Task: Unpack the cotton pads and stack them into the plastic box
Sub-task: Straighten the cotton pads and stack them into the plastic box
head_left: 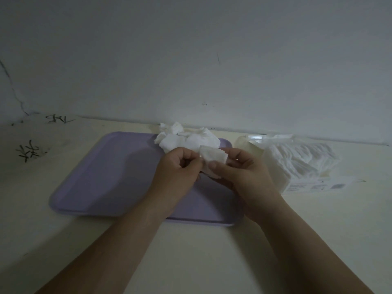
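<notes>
I pinch 1 cotton pad (213, 160) between left hand (178, 168) and right hand (246, 175) over the purple tray (110, 172), likely flattening it for stacking; the opened pack (303, 164) lies within reach.

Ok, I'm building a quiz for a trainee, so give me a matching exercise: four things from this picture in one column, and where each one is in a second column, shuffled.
Things:
1. lilac tray
2. heap of loose pads
3. opened pack
4. single pad

Places:
A. pinched between the left hand and the right hand
B. on the table, right of the tray
C. flat on the table, beneath the hands
D. at the tray's far edge

Pairs: 1-C; 2-D; 3-B; 4-A
</notes>
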`<state>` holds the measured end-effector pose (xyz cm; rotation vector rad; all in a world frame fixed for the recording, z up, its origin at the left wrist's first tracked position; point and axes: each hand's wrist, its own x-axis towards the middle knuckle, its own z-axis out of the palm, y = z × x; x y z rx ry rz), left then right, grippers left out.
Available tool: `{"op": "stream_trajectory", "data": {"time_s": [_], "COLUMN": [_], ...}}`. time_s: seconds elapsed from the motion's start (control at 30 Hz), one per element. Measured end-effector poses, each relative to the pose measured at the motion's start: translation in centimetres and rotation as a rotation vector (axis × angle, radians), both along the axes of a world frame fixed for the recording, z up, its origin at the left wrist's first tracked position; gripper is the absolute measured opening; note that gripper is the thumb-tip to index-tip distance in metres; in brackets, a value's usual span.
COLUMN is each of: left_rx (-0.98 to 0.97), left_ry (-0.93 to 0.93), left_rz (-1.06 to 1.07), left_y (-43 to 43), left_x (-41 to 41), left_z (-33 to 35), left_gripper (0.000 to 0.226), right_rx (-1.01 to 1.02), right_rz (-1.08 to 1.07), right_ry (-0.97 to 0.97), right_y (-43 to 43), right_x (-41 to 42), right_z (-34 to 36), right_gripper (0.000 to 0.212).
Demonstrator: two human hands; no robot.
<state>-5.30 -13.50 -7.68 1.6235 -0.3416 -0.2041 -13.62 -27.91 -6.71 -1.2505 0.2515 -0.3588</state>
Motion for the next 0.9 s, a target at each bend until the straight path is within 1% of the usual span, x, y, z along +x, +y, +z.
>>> {"op": "stream_trajectory", "data": {"time_s": [0.1, 0.17, 0.27, 0.33, 0.43, 0.5, 0.7, 0.8, 0.9], "left_rx": [0.043, 0.067, 0.152, 0.184, 0.228, 0.229, 0.264, 0.275, 0.218], "left_ry": [-0.004, -0.027, -0.111, -0.131, -0.179, -0.206, -0.161, -0.163, -0.154], "left_rz": [-0.021, -0.009, 0.018, -0.059, -0.147, -0.165, -0.178, -0.216, -0.233], "left_y": [-0.1, -0.2, -0.3, -0.6, -0.9, -1.1, -0.9, -0.8, -0.7], "left_x": [0.1, 0.3, 0.2, -0.1, -0.8, -1.0, -1.2, -1.1, -1.4], "left_z": [-0.1, -0.2, 0.1, 0.2, 0.3, 0.2, 0.5, 0.6, 0.8], "left_gripper": [0.005, 0.002, 0.016, 0.012, 0.028, 0.032, 0.024, 0.019, 0.017], "right_rx": [0.003, -0.022, -0.097, -0.131, -0.157, -0.18, -0.27, -0.296, -0.262], "right_rz": [-0.029, -0.026, -0.017, -0.024, -0.04, -0.038, 0.077, 0.107, 0.093], "right_ry": [0.012, 0.002, 0.004, 0.018, 0.033, 0.051, 0.103, 0.105, 0.091], "right_y": [-0.5, -0.7, -0.9, -0.9, -0.4, -0.1, 0.2, 0.3, 0.3], "right_x": [0.2, 0.3, 0.4, 0.5, 0.7, 0.8, 0.6, 0.4, 0.4], "right_z": [-0.6, -0.7, -0.8, -0.9, -1.0, -1.1, -1.1, -0.8, -0.6], "right_gripper": [0.022, 0.018, 0.02, 0.024, 0.032, 0.039, 0.064, 0.071, 0.073]}}
